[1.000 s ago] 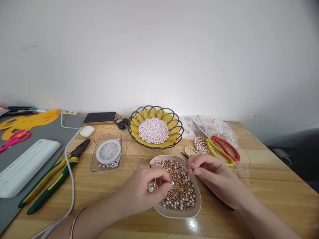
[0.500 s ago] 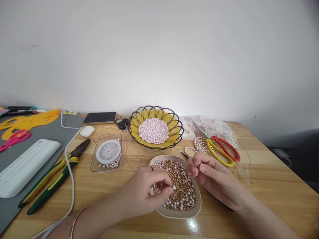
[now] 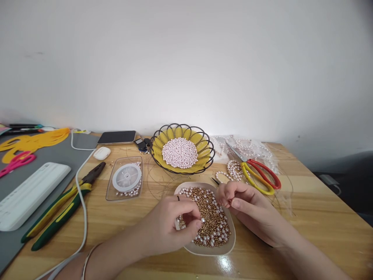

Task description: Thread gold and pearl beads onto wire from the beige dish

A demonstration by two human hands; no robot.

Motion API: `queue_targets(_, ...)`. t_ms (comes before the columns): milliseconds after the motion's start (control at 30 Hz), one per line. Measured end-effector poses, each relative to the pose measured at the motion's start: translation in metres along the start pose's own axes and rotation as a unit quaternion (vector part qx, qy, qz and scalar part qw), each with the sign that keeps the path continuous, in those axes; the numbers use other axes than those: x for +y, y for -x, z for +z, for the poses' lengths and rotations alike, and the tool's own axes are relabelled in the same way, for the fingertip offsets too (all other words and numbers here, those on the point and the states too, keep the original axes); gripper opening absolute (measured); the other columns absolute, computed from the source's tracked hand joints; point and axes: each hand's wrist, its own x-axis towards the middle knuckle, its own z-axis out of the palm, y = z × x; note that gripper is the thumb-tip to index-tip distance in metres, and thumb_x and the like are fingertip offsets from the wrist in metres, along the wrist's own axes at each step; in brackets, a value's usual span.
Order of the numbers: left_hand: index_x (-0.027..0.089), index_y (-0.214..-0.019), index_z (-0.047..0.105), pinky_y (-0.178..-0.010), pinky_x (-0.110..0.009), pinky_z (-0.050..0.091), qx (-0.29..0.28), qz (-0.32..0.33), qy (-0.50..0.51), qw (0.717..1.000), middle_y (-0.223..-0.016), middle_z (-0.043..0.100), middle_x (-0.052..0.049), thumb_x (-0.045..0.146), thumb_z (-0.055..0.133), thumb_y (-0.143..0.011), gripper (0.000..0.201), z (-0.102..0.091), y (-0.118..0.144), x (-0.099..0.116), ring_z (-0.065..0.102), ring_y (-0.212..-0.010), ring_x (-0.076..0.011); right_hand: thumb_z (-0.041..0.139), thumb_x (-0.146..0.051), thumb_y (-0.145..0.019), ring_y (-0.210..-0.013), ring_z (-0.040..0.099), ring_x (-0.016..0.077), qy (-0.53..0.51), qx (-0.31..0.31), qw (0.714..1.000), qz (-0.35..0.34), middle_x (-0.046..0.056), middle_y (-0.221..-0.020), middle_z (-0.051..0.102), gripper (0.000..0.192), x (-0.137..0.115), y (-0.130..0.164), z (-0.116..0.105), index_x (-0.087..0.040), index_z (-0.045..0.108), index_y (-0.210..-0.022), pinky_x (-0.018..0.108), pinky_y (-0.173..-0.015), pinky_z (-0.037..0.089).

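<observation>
1. On the wooden table (image 3: pixel 305 217), directly before the person, sits a shallow beige dish (image 3: pixel 204 249) filled with small gold and pearl beads (image 3: pixel 214 223).
2. Left hand (image 3: pixel 171 223): lies over the left part of the dish, fingertips pinched together down among the beads. Whether a bead is caught between the fingertips cannot be told.
3. Right hand (image 3: pixel 247 206): at the right rim of the dish, thumb and forefinger pressed together near the upper edge. What it pinches is too fine to make out.
4. Beyond the dish stands a black wire basket (image 3: pixel 183 130) with a yellow liner, holding a heap of pale pink pearls (image 3: pixel 180 153).
5. Right of the basket: scissors (image 3: pixel 256 171) with red and yellow handles, lying on strung pearls (image 3: pixel 233 170).
6. Left of the dish: a clear box (image 3: pixel 110 192) containing a spool of thread (image 3: pixel 126 177) and loose pearls.
7. Further left: green and yellow pliers (image 3: pixel 62 206), with a white cable (image 3: pixel 83 217) lying beside them.
8. At the far edge: a dark phone (image 3: pixel 116 137) and a white earbud case (image 3: pixel 101 153).
</observation>
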Motion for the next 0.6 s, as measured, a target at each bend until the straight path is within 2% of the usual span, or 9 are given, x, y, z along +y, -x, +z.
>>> queue_targets(433, 0.018, -0.071, 0.055, -0.064, -0.023, 0.041, 0.002, 0.001, 0.003, 1.000, -0.066, 0.058, 0.002, 0.012, 0.057, -0.085, 0.016, 0.0020, 0.0005, -0.0008, 0.055, -0.063, -0.0116, 0.084, -0.040, -0.083, -0.073, 0.056, 0.0173, 0.062, 0.004, 0.998, -0.016, 0.000, -0.074, 0.063, 0.017, -0.0001, 0.0017, -0.0034, -0.025, 0.075, -0.080, 0.029, -0.067, 0.046)
queue_targets(600, 0.018, -0.070, 0.055, -0.064, -0.023, 0.042, 0.001, 0.002, 0.009, 1.000, -0.066, 0.057, 0.002, 0.012, 0.057, -0.085, 0.016, 0.0013, 0.0013, 0.0003, 0.055, -0.063, -0.0121, 0.081, -0.036, -0.087, -0.077, 0.059, 0.0190, 0.112, -0.018, 0.993, -0.036, 0.002, -0.078, 0.066, 0.012, -0.0035, 0.0036, -0.0072, -0.025, 0.076, -0.083, 0.031, -0.070, 0.049)
